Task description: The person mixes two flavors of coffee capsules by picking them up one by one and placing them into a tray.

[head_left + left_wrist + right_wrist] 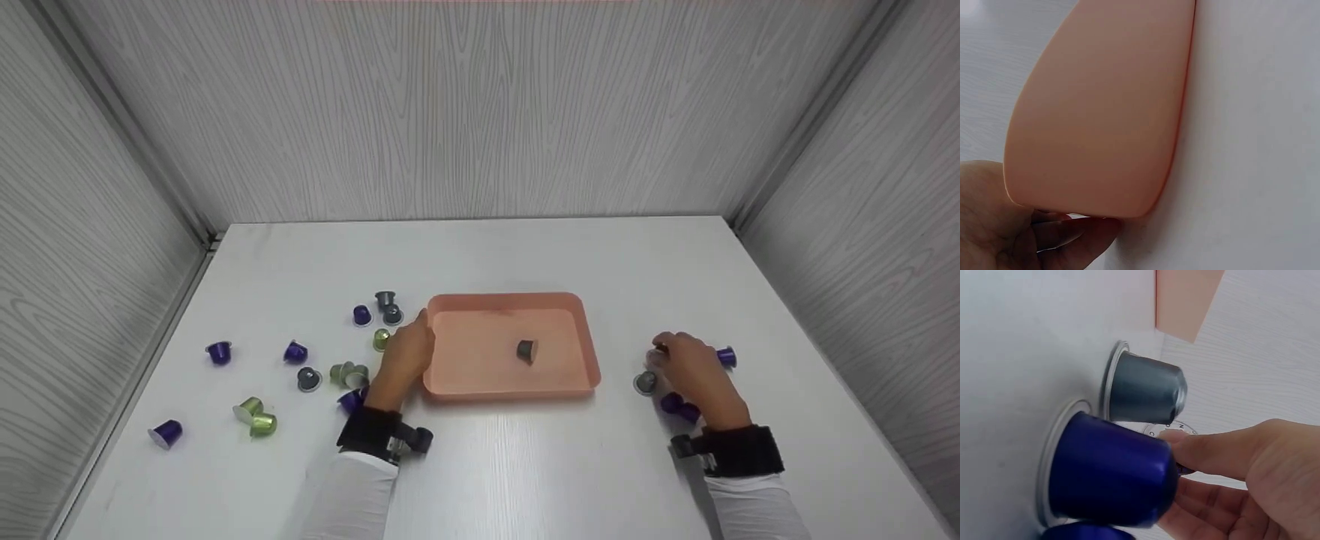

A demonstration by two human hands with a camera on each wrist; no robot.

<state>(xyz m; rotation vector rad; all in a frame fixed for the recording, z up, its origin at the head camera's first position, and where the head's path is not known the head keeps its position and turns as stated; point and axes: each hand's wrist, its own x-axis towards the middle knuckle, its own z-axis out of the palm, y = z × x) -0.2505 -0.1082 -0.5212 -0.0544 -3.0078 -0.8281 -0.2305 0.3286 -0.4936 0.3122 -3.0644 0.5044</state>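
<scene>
Coffee capsules about a pink tray [512, 395] on a white table [495, 465]. The left hand [407, 351] grips the tray at its left wall, fingers bent against the outer face. Beyond the tray's right side, the right hand [697, 371] pinches 1 coffee capsule [1185, 427] between thumb and fingers, its lettered lid partly covered by the thumb. Also to the right of the tray, near this hand, are 1 grey capsule [645, 383] standing lid-down, 2 purple capsules [680, 407] close together, and 1 blue-violet capsule [726, 357] farther from the tray. Inside the tray, right of its centre, 1 dark grey-green capsule [526, 350] lies on its side. Left of the tray are scattered green capsules [263, 425], grey capsules [308, 379] and violet capsules [219, 352], some partly hidden by the left arm. Behind the tray rises a wood-grained panel [480, 112]; black wrist straps [742, 451] and white sleeves [351, 495] show in front.
</scene>
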